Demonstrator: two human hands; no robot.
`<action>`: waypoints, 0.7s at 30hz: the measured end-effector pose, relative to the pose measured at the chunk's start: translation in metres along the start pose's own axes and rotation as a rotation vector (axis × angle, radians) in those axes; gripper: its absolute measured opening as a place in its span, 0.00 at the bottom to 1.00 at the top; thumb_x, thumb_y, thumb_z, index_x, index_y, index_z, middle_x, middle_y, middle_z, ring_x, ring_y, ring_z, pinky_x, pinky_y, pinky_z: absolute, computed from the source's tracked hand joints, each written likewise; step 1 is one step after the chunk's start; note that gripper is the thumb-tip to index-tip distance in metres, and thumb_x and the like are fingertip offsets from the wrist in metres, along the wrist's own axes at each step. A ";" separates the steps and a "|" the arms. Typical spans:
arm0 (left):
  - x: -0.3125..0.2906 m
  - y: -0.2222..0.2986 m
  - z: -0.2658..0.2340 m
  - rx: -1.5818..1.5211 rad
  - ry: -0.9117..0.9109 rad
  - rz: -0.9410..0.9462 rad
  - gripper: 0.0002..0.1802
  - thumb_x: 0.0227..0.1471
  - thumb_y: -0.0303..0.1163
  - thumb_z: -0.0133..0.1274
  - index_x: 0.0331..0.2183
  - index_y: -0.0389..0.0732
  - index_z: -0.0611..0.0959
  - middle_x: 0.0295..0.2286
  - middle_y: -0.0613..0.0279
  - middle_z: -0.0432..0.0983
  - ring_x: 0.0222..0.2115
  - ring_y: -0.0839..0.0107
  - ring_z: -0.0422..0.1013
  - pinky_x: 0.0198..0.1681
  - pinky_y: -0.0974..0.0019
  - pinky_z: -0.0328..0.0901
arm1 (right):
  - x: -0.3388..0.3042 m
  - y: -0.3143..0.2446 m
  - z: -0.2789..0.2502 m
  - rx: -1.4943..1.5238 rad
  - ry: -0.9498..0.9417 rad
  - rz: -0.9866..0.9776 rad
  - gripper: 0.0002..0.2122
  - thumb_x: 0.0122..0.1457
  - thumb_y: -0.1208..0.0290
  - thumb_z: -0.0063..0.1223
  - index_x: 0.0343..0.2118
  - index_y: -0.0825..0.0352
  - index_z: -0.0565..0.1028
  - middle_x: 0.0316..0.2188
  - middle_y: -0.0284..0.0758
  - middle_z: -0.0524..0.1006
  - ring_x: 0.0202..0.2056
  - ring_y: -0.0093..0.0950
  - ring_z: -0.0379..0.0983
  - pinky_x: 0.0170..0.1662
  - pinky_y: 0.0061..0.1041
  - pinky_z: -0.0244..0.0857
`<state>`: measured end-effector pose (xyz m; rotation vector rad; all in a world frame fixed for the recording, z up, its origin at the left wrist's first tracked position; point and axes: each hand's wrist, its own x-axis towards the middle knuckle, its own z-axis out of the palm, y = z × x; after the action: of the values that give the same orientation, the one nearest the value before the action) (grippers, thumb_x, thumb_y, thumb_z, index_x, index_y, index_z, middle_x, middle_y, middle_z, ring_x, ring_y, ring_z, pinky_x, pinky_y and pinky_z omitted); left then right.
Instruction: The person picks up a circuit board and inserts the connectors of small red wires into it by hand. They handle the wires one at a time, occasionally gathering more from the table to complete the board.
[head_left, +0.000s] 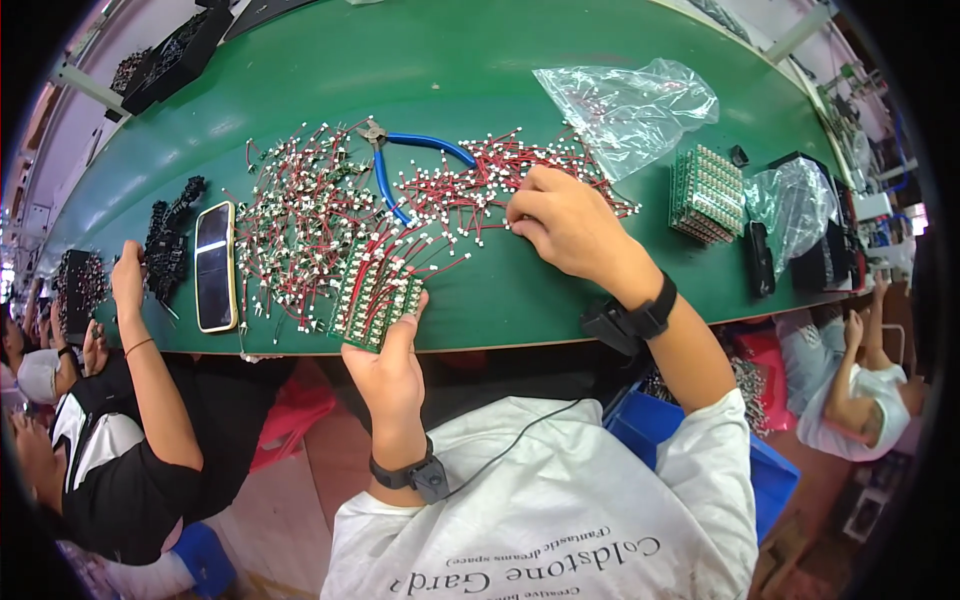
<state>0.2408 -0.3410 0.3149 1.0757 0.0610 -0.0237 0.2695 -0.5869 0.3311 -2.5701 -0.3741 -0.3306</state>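
Note:
My left hand (395, 365) grips a green circuit board panel (372, 310) at the table's near edge. Rows of small parts cover the panel, and several red wires stand up from it. My right hand (560, 220) is closed in a pinch at the near side of a heap of red wire leads with white connectors (530, 160). One red lead (490, 228) runs to its fingertips, which partly hide its end. Beyond the panel, blue-handled cutting pliers (385, 165) lie with handles spread. Left of them spreads a pile of small boards with red leads (300, 220).
A clear plastic bag (640, 105) lies beyond the heap. A stack of board panels (708, 195) stands to the right, near another clear bag (795, 205). A phone (214, 268) lies left, beside black parts (172, 235). A co-worker's hand (128, 280) is there. A blue bin (745, 470) sits below the table.

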 end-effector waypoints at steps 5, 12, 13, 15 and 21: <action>0.000 0.002 -0.003 0.011 -0.003 0.014 0.27 0.47 0.10 0.43 0.53 0.27 0.70 0.48 0.47 0.72 0.48 0.60 0.73 0.51 0.54 0.71 | 0.007 0.006 0.003 0.025 0.084 -0.148 0.06 0.49 0.78 0.59 0.28 0.67 0.73 0.29 0.36 0.72 0.33 0.36 0.71 0.37 0.34 0.66; 0.000 0.004 -0.007 -0.021 0.010 -0.002 0.27 0.48 0.10 0.43 0.52 0.28 0.70 0.46 0.49 0.73 0.47 0.61 0.73 0.51 0.53 0.72 | 0.008 -0.010 -0.027 0.357 0.030 -0.036 0.05 0.45 0.80 0.55 0.26 0.69 0.72 0.26 0.37 0.75 0.30 0.32 0.74 0.36 0.29 0.68; 0.000 0.005 -0.009 -0.024 0.013 0.003 0.27 0.48 0.10 0.43 0.52 0.28 0.70 0.46 0.49 0.73 0.47 0.61 0.74 0.51 0.53 0.72 | 0.003 -0.011 -0.031 0.377 -0.035 -0.015 0.05 0.44 0.80 0.55 0.25 0.69 0.72 0.26 0.37 0.76 0.30 0.31 0.74 0.36 0.28 0.68; 0.002 0.008 -0.010 -0.027 0.001 0.022 0.27 0.47 0.09 0.43 0.52 0.28 0.70 0.46 0.49 0.73 0.46 0.61 0.74 0.51 0.52 0.72 | -0.009 -0.007 -0.037 0.347 -0.080 -0.032 0.05 0.43 0.79 0.56 0.25 0.69 0.72 0.24 0.37 0.74 0.29 0.32 0.74 0.35 0.29 0.68; 0.003 0.005 -0.012 -0.035 0.008 0.003 0.27 0.47 0.10 0.43 0.52 0.28 0.70 0.46 0.49 0.74 0.46 0.61 0.74 0.51 0.52 0.72 | -0.039 0.002 -0.045 0.208 -0.230 0.090 0.10 0.42 0.78 0.60 0.30 0.68 0.75 0.28 0.38 0.73 0.32 0.36 0.71 0.34 0.32 0.65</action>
<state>0.2438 -0.3276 0.3136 1.0413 0.0671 -0.0156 0.2268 -0.6200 0.3559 -2.4153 -0.3533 0.0365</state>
